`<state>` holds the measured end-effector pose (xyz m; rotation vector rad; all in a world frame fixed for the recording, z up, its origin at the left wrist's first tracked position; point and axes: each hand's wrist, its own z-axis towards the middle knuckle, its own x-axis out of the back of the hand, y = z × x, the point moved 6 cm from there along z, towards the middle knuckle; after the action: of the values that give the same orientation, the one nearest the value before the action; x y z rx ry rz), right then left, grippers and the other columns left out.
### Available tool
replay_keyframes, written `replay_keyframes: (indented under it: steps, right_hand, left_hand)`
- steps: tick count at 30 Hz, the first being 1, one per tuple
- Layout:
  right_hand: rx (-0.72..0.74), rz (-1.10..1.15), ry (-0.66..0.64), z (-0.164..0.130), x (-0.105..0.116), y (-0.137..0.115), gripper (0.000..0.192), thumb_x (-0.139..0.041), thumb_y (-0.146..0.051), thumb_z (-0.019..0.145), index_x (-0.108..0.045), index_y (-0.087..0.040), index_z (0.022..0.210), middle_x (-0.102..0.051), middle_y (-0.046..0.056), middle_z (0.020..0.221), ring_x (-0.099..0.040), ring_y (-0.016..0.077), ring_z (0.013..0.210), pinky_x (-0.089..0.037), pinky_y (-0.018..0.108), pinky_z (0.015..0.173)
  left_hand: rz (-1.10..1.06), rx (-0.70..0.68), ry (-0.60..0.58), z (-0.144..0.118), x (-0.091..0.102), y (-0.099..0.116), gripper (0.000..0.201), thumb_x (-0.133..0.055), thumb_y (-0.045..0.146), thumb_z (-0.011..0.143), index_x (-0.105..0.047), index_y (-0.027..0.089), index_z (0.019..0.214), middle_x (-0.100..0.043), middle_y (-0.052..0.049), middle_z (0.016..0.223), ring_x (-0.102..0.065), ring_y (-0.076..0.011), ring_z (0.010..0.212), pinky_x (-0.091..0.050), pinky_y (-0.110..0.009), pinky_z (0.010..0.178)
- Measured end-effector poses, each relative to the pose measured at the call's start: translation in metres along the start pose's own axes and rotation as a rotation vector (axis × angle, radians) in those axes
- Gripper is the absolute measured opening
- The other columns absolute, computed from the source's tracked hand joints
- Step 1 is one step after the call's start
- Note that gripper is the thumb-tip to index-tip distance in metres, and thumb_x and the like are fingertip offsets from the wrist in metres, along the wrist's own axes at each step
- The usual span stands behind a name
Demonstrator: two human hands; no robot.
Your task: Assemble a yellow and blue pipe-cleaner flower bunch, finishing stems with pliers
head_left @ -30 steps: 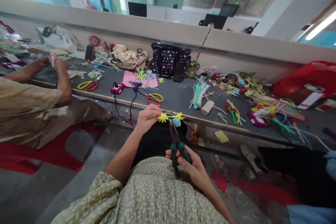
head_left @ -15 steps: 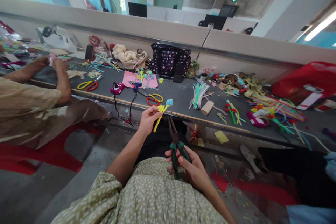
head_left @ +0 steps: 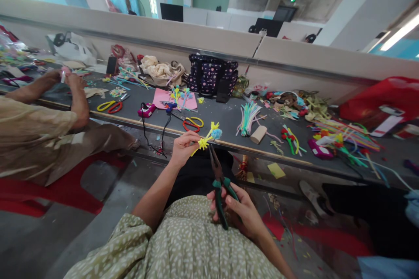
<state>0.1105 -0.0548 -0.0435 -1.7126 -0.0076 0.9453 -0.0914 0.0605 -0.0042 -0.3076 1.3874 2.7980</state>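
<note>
Sprig (head_left: 210, 137) just beyond pliers (head_left: 217, 172), by tbl (head_left: 218, 115) edge; bag (head_left: 211, 76) behind; bundle (head_left: 247, 120) R, 2 scissors (head_left: 190, 122) L.

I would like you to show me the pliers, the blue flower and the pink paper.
Pliers (head_left: 217, 170): head view, on the metal near the pivot.
Blue flower (head_left: 216, 134): head view, middle of the bloom.
Pink paper (head_left: 160, 99): head view, bare left part of the sheet.

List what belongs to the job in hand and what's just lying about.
In use:
- yellow-and-blue flower piece, in the left hand
- green-handled pliers, in the right hand

Apparently just lying about:
- patterned bag
- red plastic bag
</note>
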Motion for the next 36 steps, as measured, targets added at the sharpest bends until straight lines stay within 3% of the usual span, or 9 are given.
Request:
replay_keyframes:
  steps: [12,20,36]
  right_hand:
    - [-0.029,0.007,-0.01,0.002,-0.001,0.002,0.024,-0.07,-0.035,0.083,-0.058,-0.016,0.09,-0.069,0.012,0.1,-0.067,0.0153,0.064,-0.056,0.028,0.054]
    - [-0.064,-0.021,0.014,0.0,0.0,0.002,0.027,-0.07,-0.038,0.082,-0.056,-0.016,0.09,-0.069,0.011,0.095,-0.067,0.0164,0.069,-0.057,0.028,0.057]
    - [-0.027,-0.215,0.05,0.001,0.005,0.003,0.026,-0.065,-0.041,0.086,-0.06,-0.017,0.093,-0.069,0.008,0.093,-0.063,0.0128,0.062,-0.054,0.025,0.056]
  left_hand:
    - [0.101,-0.111,-0.115,0.002,0.001,0.011,0.009,-0.072,0.017,0.073,-0.076,0.021,0.08,-0.068,-0.006,0.081,-0.063,-0.0171,0.076,-0.049,-0.029,0.069]
    - [0.139,-0.116,-0.163,0.003,-0.004,0.019,0.007,-0.072,0.021,0.074,-0.076,0.02,0.079,-0.068,-0.006,0.078,-0.063,-0.0165,0.073,-0.049,-0.029,0.067]
    - [0.146,-0.116,-0.18,0.005,-0.005,0.024,0.006,-0.074,0.02,0.072,-0.077,0.02,0.078,-0.068,-0.006,0.076,-0.062,-0.0165,0.071,-0.048,-0.028,0.064]
